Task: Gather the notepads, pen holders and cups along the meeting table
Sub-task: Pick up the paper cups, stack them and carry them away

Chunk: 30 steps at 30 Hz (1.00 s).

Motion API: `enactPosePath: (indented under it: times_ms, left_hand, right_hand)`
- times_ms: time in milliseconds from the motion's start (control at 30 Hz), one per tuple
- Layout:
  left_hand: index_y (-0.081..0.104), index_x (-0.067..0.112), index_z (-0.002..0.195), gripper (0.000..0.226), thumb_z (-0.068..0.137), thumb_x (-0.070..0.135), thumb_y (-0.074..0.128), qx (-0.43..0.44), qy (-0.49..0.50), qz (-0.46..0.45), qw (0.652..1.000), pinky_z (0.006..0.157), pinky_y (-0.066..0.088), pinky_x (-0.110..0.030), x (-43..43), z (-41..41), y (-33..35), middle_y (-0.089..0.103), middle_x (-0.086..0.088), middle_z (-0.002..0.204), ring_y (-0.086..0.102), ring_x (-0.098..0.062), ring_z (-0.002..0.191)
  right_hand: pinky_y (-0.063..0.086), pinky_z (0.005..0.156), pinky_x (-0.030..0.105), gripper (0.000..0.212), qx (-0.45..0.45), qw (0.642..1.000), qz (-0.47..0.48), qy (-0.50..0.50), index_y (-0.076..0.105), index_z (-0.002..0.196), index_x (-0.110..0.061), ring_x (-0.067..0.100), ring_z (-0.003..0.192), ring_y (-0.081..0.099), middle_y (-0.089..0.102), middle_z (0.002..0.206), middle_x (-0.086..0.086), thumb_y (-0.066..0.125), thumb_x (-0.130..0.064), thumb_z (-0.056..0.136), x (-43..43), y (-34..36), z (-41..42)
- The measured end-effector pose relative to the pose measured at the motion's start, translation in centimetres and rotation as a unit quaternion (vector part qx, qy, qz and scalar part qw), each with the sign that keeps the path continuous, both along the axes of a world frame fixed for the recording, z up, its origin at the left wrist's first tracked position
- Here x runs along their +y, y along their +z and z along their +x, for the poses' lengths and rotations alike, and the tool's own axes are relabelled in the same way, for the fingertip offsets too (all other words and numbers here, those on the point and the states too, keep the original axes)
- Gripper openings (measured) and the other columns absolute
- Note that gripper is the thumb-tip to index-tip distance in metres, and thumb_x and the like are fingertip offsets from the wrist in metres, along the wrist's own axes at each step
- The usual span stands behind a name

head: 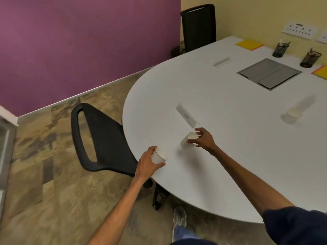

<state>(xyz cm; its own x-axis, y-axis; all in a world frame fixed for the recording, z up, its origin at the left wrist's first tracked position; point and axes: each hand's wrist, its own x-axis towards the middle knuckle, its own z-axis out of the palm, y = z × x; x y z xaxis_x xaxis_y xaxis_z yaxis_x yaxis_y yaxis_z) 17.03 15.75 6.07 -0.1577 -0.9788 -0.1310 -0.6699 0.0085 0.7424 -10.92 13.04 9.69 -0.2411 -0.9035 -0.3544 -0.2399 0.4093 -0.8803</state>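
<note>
My left hand (147,162) grips a white paper cup (158,156) at the near edge of the white meeting table (230,156). My right hand (203,139) holds a second white paper cup (187,141), tilted, just beside a folded paper label (186,116). A third cup (294,113) stands blurred at the right. Two black mesh pen holders (280,49) (310,59) stand at the far side. A yellow notepad (249,44) lies near the far edge, and another notepad (321,72) is cut off at the right.
A grey cable hatch (269,73) is set into the tabletop. One black chair (100,137) is pushed against the table's left edge, another black chair (199,27) stands at the far end. Wall sockets (299,30) sit above the far side. My shoe (179,218) shows below.
</note>
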Motion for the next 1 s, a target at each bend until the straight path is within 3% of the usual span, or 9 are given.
enactPosePath:
  times_ms: [100, 267, 500, 1000]
  left_hand:
    - [0.043, 0.036, 0.131, 0.077, 0.066, 0.040, 0.085, -0.013, -0.021, 0.007, 1.000, 0.088, 0.051, -0.032, -2.8, -0.6, -0.7, 0.056, 0.005, 0.123, 0.055, -0.015, 0.110]
    - [0.040, 0.029, 0.138, 0.085, 0.067, 0.042, 0.085, 0.010, -0.042, 0.015, 0.999, 0.092, 0.051, -0.034, -7.6, -4.3, -1.0, 0.055, 0.005, 0.127, 0.054, -0.016, 0.114]
    - [0.045, 0.030, 0.135, 0.080, 0.066, 0.038, 0.086, 0.033, -0.067, 0.027, 0.997, 0.095, 0.049, -0.034, -10.8, -8.2, -2.1, 0.057, 0.006, 0.125, 0.053, -0.014, 0.115]
    - [0.048, 0.020, 0.139, 0.081, 0.069, 0.032, 0.087, 0.011, -0.079, 0.071, 0.994, 0.105, 0.045, -0.032, -13.3, -6.6, -3.7, 0.056, 0.007, 0.136, 0.051, -0.011, 0.124]
  right_hand:
    - [0.048, 0.101, 0.043, 0.086, 0.084, 0.996, -0.014, -0.034, 0.046, 0.140, -0.008, 0.028, 0.120, 0.055, 0.056, 0.132, 0.011, 0.090, -0.016, 0.066, -1.9, -0.8, -1.7]
    - [0.042, 0.104, 0.042, 0.090, 0.164, 0.986, -0.011, -0.043, 0.041, 0.143, -0.007, 0.029, 0.128, 0.049, 0.053, 0.138, 0.011, 0.088, -0.013, 0.066, -5.0, -2.1, -3.8]
    - [0.044, 0.102, 0.044, 0.092, 0.181, 0.981, 0.025, -0.060, 0.037, 0.145, -0.011, 0.027, 0.129, 0.046, 0.052, 0.140, 0.007, 0.086, -0.012, 0.068, -7.5, -3.8, -5.4]
    - [0.041, 0.105, 0.043, 0.095, 0.198, 0.977, 0.062, -0.042, 0.022, 0.153, -0.011, 0.028, 0.136, 0.038, 0.045, 0.146, 0.008, 0.077, -0.007, 0.075, -11.6, -6.2, -5.6]
